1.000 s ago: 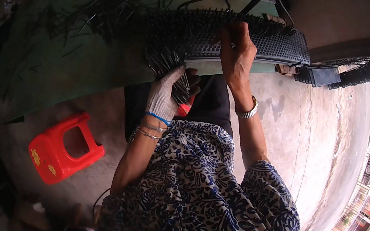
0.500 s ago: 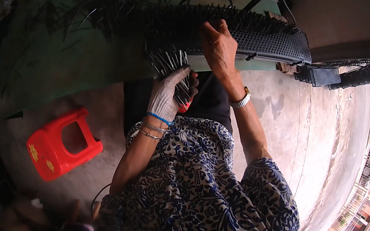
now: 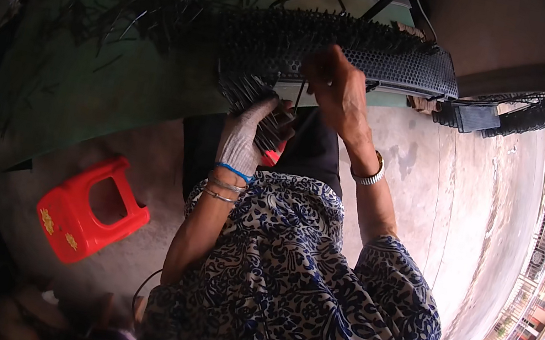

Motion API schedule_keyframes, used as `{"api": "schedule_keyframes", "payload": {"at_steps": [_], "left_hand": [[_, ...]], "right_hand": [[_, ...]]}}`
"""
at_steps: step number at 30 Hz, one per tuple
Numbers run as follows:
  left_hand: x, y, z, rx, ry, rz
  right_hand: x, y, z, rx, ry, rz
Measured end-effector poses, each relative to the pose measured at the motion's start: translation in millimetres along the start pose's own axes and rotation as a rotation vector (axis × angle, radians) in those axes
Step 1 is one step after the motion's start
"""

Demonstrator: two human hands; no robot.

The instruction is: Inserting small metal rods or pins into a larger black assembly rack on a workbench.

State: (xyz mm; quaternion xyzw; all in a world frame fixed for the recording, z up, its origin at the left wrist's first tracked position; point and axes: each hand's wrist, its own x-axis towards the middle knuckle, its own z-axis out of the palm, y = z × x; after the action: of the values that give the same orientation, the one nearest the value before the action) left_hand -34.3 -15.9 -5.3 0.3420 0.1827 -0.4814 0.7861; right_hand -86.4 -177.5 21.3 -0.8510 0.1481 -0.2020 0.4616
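My left hand [image 3: 247, 126], in a pale knit glove, is closed around a bundle of thin dark strips [image 3: 243, 89] that fan out toward the table. To its right, my bare right hand [image 3: 342, 99] is closed in a pinch, with one thin dark strip [image 3: 300, 94] hanging below its fingertips. Just beyond both hands lies a long black panel [image 3: 383, 66] full of small holes. Rows of short dark strips stand up from its far and left parts. My right hand hides a piece of the panel's near edge.
Loose dark strips [image 3: 163, 7] lie heaped on the green table [image 3: 120, 87]. Wooden blocks [image 3: 424, 104] sit under the panel's right end. Another black bristled piece [image 3: 541, 114] is farther right. A red plastic stool [image 3: 79, 224] lies on the concrete floor at the left.
My right hand has drawn back from the panel and a little to the right, and a strip now shows at its fingertips. The left hand stays nearly in place around the bundle.
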Motion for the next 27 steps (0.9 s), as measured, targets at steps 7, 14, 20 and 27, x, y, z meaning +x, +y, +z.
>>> {"api": "schedule_keyframes", "payload": {"at_steps": [7,14,20,27], "left_hand": [[18,7,-3,-0.058,-0.05,0.073],[7,8,5,0.026,0.046,0.022],[9,-7,-6,0.078,0.018,0.054],[4,-5,-8,0.141,0.002,0.031]], "right_hand": [[9,-4,14,0.242,0.126,0.052],[26,12,11,-0.065,0.474,-0.226],[32,29,23,-0.123,0.404,-0.27],[36,19,19,-0.44,0.234,-0.209]]}}
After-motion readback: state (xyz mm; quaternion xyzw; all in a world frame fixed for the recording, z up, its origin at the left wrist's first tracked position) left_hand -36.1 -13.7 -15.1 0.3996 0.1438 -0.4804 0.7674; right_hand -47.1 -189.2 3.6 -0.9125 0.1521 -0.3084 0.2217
